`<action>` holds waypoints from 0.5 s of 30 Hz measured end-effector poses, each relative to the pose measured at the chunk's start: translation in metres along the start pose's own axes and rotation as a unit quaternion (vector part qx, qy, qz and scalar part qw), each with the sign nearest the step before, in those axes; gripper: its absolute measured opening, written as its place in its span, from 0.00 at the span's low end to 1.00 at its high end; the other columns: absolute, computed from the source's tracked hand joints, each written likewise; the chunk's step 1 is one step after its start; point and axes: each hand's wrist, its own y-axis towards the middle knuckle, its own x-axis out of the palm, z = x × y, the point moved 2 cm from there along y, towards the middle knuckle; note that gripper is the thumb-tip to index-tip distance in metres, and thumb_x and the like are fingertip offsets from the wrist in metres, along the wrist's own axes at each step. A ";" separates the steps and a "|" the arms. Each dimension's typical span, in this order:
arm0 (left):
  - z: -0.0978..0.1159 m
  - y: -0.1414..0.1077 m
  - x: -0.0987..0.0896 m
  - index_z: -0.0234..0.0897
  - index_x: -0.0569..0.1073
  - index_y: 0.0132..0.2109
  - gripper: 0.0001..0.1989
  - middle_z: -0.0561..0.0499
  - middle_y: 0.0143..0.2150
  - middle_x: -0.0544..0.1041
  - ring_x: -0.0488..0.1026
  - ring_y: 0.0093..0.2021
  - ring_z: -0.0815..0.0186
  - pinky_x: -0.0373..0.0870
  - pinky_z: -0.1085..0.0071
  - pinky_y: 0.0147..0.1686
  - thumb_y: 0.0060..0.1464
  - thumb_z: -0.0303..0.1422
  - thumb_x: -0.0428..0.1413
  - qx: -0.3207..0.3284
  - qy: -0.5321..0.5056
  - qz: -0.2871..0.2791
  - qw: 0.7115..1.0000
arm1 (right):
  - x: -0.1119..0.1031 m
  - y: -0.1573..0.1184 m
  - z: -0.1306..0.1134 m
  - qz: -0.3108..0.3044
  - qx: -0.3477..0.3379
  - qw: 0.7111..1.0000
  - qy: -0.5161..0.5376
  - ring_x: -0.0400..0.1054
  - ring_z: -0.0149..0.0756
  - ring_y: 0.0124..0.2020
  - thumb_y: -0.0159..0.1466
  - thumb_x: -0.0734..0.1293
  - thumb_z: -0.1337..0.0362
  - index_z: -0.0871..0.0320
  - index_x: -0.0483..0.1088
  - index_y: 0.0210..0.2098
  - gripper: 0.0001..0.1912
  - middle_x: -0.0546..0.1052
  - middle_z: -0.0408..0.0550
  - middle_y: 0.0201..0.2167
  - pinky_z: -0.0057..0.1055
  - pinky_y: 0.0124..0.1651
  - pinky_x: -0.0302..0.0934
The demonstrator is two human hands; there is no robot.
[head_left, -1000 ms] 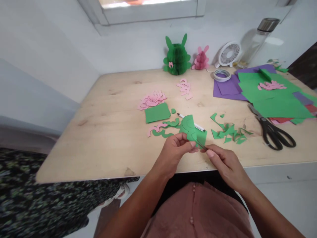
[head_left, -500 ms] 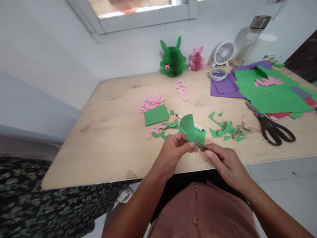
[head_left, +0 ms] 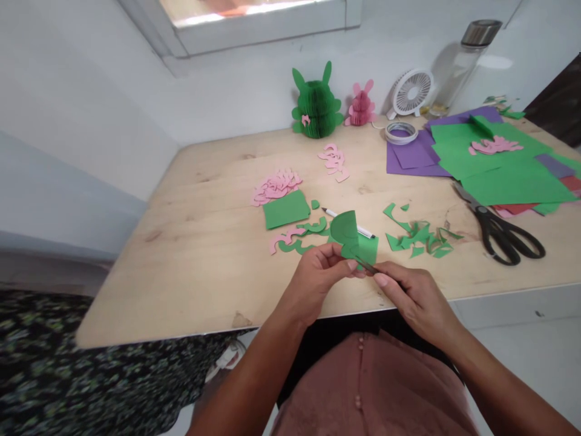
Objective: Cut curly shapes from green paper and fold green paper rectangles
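Observation:
Near the table's front edge, my left hand (head_left: 320, 277) is closed on a green paper piece (head_left: 345, 232) with a rounded outline. My right hand (head_left: 411, 293) grips small scissors (head_left: 368, 266), whose blades touch the lower right of that piece; their handles are mostly hidden by my fingers. Under the held paper lie a green sheet (head_left: 368, 248) and a white pen (head_left: 364, 232). Wavy green strips (head_left: 315, 227) and a pink strip (head_left: 282, 238) lie just left of it. Green scraps (head_left: 420, 235) are scattered to the right.
Large black scissors (head_left: 497, 227) lie at the right beside green sheets (head_left: 508, 178) and purple paper (head_left: 413, 154). Along the wall stand a green paper figure (head_left: 316, 106), a pink one (head_left: 361, 108), a small fan (head_left: 412, 92) and a glass bottle (head_left: 463, 69). Pink cutouts (head_left: 278, 184) lie left of centre.
The view has shifted very slightly. Both hands keep nearly the same place, and the small scissors' blades look closer together at the paper.

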 end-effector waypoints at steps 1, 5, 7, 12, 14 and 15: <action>0.000 0.000 0.000 0.33 0.75 0.33 0.10 0.48 0.31 0.80 0.76 0.32 0.66 0.71 0.68 0.41 0.44 0.33 0.66 -0.002 0.000 -0.003 1.000 | 0.000 0.000 0.001 -0.001 0.000 1.000 0.001 0.72 0.39 0.38 0.69 0.57 0.54 0.55 0.76 0.44 0.19 0.78 0.45 0.31 0.31 0.40 0.62; 0.000 0.001 0.000 0.33 0.75 0.34 0.11 0.48 0.31 0.81 0.77 0.32 0.65 0.71 0.68 0.41 0.44 0.33 0.66 -0.009 0.005 -0.007 1.000 | -0.001 0.002 0.005 -0.006 -0.008 1.000 -0.002 0.73 0.41 0.37 0.69 0.57 0.53 0.56 0.76 0.43 0.20 0.79 0.46 0.31 0.31 0.38 0.64; 0.001 0.002 0.001 0.33 0.75 0.33 0.11 0.48 0.30 0.81 0.77 0.32 0.66 0.71 0.68 0.40 0.43 0.33 0.66 -0.008 0.006 -0.010 1.000 | -0.002 0.002 0.005 -0.003 -0.011 1.000 -0.010 0.73 0.41 0.37 0.68 0.57 0.54 0.56 0.77 0.43 0.19 0.79 0.46 0.31 0.31 0.37 0.65; 0.002 0.001 0.000 0.33 0.75 0.34 0.10 0.47 0.31 0.81 0.77 0.32 0.65 0.71 0.67 0.42 0.45 0.34 0.65 -0.001 0.013 -0.016 1.000 | -0.002 0.001 0.005 0.005 -0.016 1.000 -0.024 0.73 0.41 0.36 0.68 0.57 0.55 0.55 0.77 0.41 0.18 0.78 0.46 0.28 0.31 0.36 0.65; 0.002 0.001 0.000 0.33 0.76 0.34 0.10 0.47 0.31 0.81 0.77 0.33 0.65 0.71 0.67 0.42 0.45 0.34 0.65 0.002 0.019 -0.018 1.000 | -0.002 0.000 0.004 0.007 -0.019 1.000 -0.022 0.73 0.41 0.35 0.68 0.57 0.55 0.55 0.77 0.42 0.19 0.78 0.46 0.28 0.31 0.36 0.65; 0.002 0.000 0.000 0.33 0.76 0.34 0.10 0.47 0.31 0.81 0.78 0.33 0.64 0.71 0.67 0.42 0.45 0.34 0.65 0.003 0.020 -0.019 1.000 | -0.002 0.000 0.004 0.006 -0.018 1.000 -0.021 0.73 0.41 0.35 0.68 0.57 0.55 0.55 0.77 0.42 0.19 0.78 0.46 0.28 0.31 0.36 0.65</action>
